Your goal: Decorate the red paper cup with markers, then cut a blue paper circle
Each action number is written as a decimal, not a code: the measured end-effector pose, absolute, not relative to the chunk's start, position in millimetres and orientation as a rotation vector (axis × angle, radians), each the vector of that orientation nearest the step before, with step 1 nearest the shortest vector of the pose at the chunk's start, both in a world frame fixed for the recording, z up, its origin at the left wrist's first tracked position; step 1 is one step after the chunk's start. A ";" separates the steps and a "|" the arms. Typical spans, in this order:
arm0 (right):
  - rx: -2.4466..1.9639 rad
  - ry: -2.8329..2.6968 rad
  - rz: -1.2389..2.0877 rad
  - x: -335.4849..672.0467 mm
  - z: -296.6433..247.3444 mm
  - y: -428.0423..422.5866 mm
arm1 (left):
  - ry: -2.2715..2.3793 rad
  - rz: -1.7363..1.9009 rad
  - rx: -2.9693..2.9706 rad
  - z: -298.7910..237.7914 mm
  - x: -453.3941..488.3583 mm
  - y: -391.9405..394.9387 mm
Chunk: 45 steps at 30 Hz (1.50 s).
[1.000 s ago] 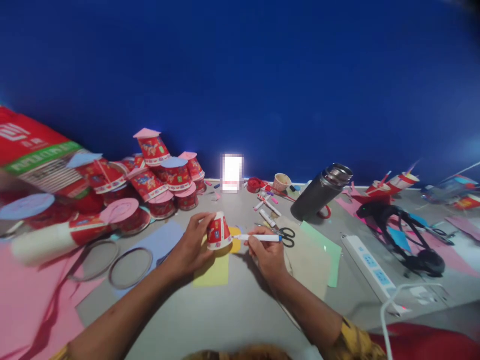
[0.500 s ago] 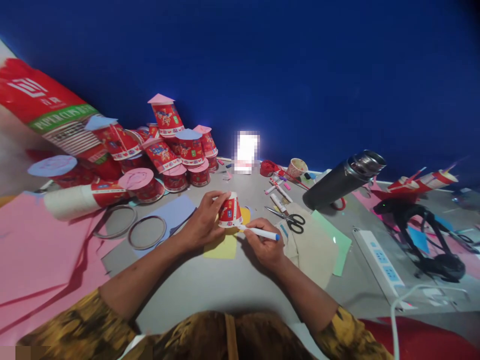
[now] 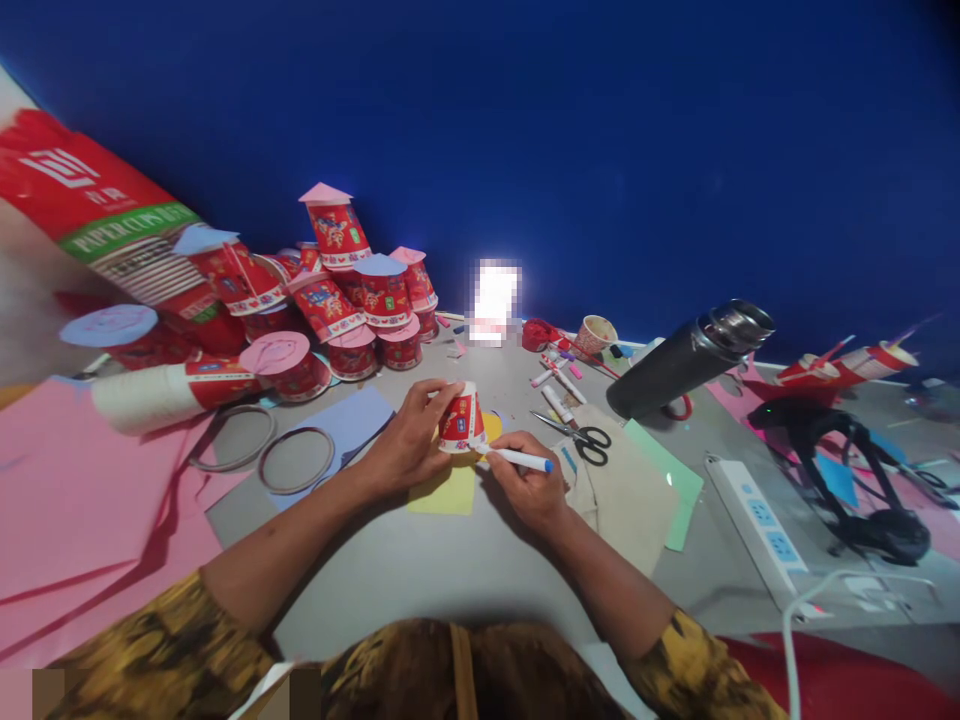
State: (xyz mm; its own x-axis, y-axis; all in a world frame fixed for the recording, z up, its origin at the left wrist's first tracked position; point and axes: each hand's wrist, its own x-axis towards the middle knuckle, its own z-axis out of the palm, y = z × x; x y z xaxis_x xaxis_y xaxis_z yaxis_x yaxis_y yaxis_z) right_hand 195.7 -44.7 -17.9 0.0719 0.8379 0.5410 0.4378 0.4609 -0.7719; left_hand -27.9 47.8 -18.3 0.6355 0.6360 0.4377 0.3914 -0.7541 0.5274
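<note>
My left hand (image 3: 409, 440) is wrapped round a small red paper cup (image 3: 460, 418) that stands upside down on a yellow sheet of paper (image 3: 447, 487). My right hand (image 3: 527, 484) pinches a white marker with a blue end (image 3: 519, 459); its tip touches the table-side rim of the cup. Both hands rest on the grey table (image 3: 420, 570) just in front of me.
A heap of red cups with paper lids (image 3: 337, 300) lies at the back left, beside pink paper (image 3: 82, 520) and two rings (image 3: 296, 460). Scissors (image 3: 577, 436), loose markers (image 3: 555, 385), a dark flask (image 3: 686, 360), a power strip (image 3: 757, 515) and a headset (image 3: 855, 470) lie to the right.
The camera tilted down and nearer, so my sleeves and chest came into view. Both hands stayed on the cup and marker; the marker tip shifted slightly along the cup's rim.
</note>
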 end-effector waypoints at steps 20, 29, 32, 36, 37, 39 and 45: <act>-1.130 -1.550 0.479 194.3 -17.5 -42.9 | 0.814 0.850 2.499 -15.6 -27.6 46.0; -1.184 -1.528 0.471 197.3 -17.7 -43.6 | 0.830 0.838 2.508 -14.8 -27.0 46.7; -1.171 -1.561 0.486 196.1 -16.9 -42.7 | 0.829 0.833 2.496 -16.2 -27.2 46.7; -1.193 -1.491 0.475 196.8 -17.3 -43.2 | 0.805 0.854 2.471 -18.4 -28.1 47.2; -1.202 -1.467 0.482 197.4 -17.6 -43.8 | 0.798 0.853 2.471 -18.7 -28.4 47.6; -1.213 -1.441 0.510 198.7 -18.4 -45.0 | 0.790 0.838 2.477 -18.8 -29.1 48.5; -1.177 -1.512 0.485 198.5 -18.7 -45.9 | 0.802 0.808 2.480 -16.1 -29.1 49.4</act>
